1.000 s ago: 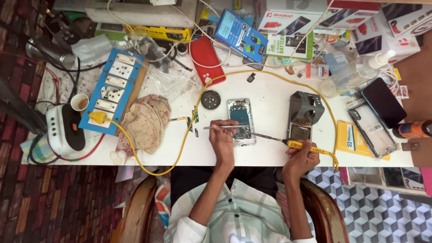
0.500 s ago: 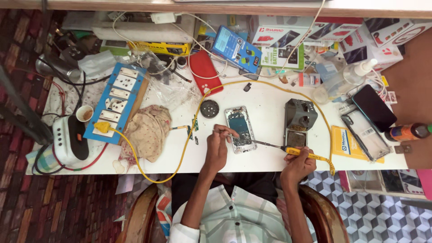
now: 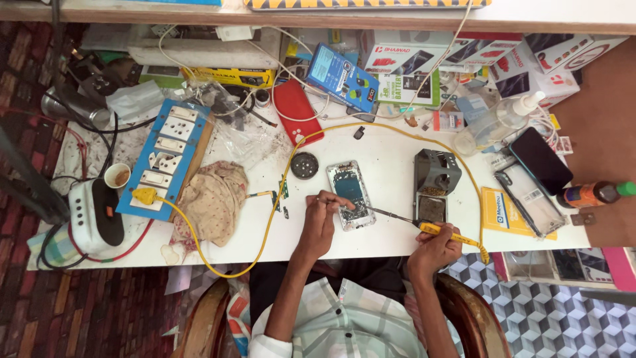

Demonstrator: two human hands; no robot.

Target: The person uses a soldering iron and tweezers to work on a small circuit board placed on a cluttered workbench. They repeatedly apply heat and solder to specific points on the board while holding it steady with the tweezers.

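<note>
An opened phone [image 3: 351, 194] lies face down on the white table [image 3: 384, 152], its insides showing. My left hand [image 3: 323, 215] rests at the phone's left edge and pinches thin tweezers whose tip reaches over the phone. My right hand [image 3: 434, 248] grips a yellow-handled soldering iron [image 3: 424, 227] at the table's front edge; its metal tip points left onto the phone's lower right corner. The iron's yellow cable [image 3: 285, 179] loops across the table to a plug in the blue socket board [image 3: 165, 162].
A grey soldering stand [image 3: 435, 178] sits right of the phone, a round black tin [image 3: 305, 165] left of it. A crumpled cloth [image 3: 215, 199] lies further left. Two more phones [image 3: 533, 179], a spray bottle [image 3: 500, 122], boxes [image 3: 411, 66] and a red case [image 3: 298, 113] crowd the back and right.
The view has shifted slightly. Both hands stay at the phone; the iron tip and tweezers remain on it with only small movement.
</note>
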